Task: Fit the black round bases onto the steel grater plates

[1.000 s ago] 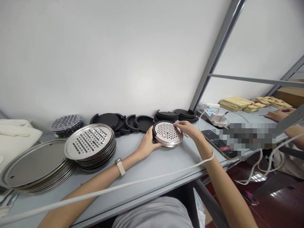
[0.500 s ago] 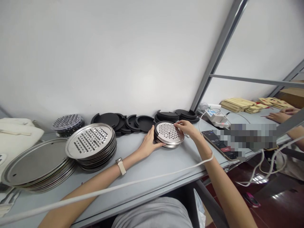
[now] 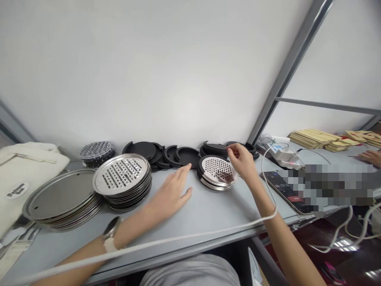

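Observation:
My left hand (image 3: 171,192) is open and a little blurred, its fingers spread over the table between two stacks, touching neither. To its right stands a small stack of round metal grater plates (image 3: 216,169), the top one perforated, with a black piece along its left edge. My right hand (image 3: 242,161) is raised at the far right edge of that stack, fingers bent together and nothing visible in them. Its fingertips overlap a pile of black round holders (image 3: 216,149) behind; whether they touch is unclear. Left of my left hand is a taller stack of larger slotted metal plates (image 3: 122,174).
Wide round metal trays (image 3: 65,198) are piled at the left, near a white bag (image 3: 32,167) and studded discs (image 3: 97,153). More black holders (image 3: 143,151) line the wall. A white cable (image 3: 208,234) crosses in front. A phone (image 3: 285,190) lies right; another person's hand (image 3: 372,157) is beyond.
My left hand has let go of the small plate stack and moved left toward me. My right hand has lifted off the top plate. The view has shifted slightly.

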The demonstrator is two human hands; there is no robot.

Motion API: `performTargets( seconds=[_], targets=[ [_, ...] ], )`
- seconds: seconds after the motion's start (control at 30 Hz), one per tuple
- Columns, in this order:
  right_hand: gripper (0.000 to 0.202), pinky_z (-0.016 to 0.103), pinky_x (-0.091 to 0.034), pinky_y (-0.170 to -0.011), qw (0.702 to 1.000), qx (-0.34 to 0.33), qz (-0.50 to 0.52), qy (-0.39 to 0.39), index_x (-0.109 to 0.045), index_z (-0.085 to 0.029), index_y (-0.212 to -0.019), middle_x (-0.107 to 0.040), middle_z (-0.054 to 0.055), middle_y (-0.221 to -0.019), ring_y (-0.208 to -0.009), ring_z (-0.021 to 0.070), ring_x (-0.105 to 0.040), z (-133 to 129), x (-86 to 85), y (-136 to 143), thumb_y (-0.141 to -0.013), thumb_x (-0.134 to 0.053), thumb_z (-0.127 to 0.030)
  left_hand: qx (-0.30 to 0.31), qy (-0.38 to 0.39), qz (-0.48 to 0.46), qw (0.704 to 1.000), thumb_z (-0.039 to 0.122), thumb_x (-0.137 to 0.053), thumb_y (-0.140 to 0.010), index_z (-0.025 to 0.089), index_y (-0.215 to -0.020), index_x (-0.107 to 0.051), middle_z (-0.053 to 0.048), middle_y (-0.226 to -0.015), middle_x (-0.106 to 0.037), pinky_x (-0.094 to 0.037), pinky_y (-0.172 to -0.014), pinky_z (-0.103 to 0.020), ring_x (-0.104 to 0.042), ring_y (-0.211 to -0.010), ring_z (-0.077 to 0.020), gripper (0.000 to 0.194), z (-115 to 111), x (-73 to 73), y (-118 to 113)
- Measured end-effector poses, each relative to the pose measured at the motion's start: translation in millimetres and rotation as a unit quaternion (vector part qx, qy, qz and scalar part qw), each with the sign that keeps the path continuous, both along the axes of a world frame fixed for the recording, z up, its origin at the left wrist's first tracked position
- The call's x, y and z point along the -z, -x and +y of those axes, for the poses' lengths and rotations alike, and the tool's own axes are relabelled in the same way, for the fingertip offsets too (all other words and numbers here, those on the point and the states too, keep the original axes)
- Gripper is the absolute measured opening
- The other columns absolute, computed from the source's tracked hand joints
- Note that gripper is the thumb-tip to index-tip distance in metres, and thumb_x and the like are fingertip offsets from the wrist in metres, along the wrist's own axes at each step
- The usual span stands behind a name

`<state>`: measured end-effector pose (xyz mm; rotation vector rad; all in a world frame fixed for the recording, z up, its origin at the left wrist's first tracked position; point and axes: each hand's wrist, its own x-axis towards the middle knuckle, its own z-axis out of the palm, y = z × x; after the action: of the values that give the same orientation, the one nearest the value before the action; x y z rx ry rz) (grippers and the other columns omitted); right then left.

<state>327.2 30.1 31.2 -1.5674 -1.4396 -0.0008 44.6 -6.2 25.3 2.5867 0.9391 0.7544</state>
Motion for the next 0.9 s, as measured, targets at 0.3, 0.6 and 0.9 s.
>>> performTargets(
  seconds=[0.3, 0.6, 0.9],
  targets=[
    [0.016, 0.030, -0.042, -0.076, 0.918, -0.326, -0.224, -0.024, -0.054, -0.019, -0.099, -0.057, 0.008, -0.091, -0.084, 0.0194, -0.053, -28, 24.5, 133, -0.092, -0.040, -0.013, -0.243, -0.108, 0.046, 0.963, 0.041, -0.043, -0.091, 0.024, -0.108, -0.060, 0.001, -0.110, -0.065, -0.047, -0.091, -0.031, -0.060, -0.102, -0.0182, 0.029, 37, -100.2, 121],
    [0.014, 0.028, -0.040, -0.070, 0.892, -0.347, -0.289, 0.021, -0.053, -0.018, -0.095, -0.056, 0.005, -0.087, -0.076, 0.0171, -0.052, -27, 52.7, 139, -0.091, -0.043, -0.010, -0.464, -0.084, 0.110, 0.875, 0.037, -0.040, -0.085, 0.018, -0.092, -0.060, 0.001, -0.089, -0.070, -0.047, -0.087, -0.032, -0.061, -0.089, -0.0188, 0.029, 104, -75.5, 243],
    [0.011, 0.027, -0.039, -0.070, 0.882, -0.361, -0.296, 0.066, -0.052, -0.018, -0.094, -0.060, 0.005, -0.086, -0.075, 0.0170, -0.055, -27, 54.1, 144, -0.090, -0.046, -0.010, -0.411, -0.047, 0.140, 0.899, 0.061, -0.041, -0.079, 0.020, -0.085, -0.062, 0.000, -0.085, -0.073, -0.047, -0.081, -0.030, -0.062, -0.085, -0.0200, 0.046, 109, -77.2, 256]
  ],
)
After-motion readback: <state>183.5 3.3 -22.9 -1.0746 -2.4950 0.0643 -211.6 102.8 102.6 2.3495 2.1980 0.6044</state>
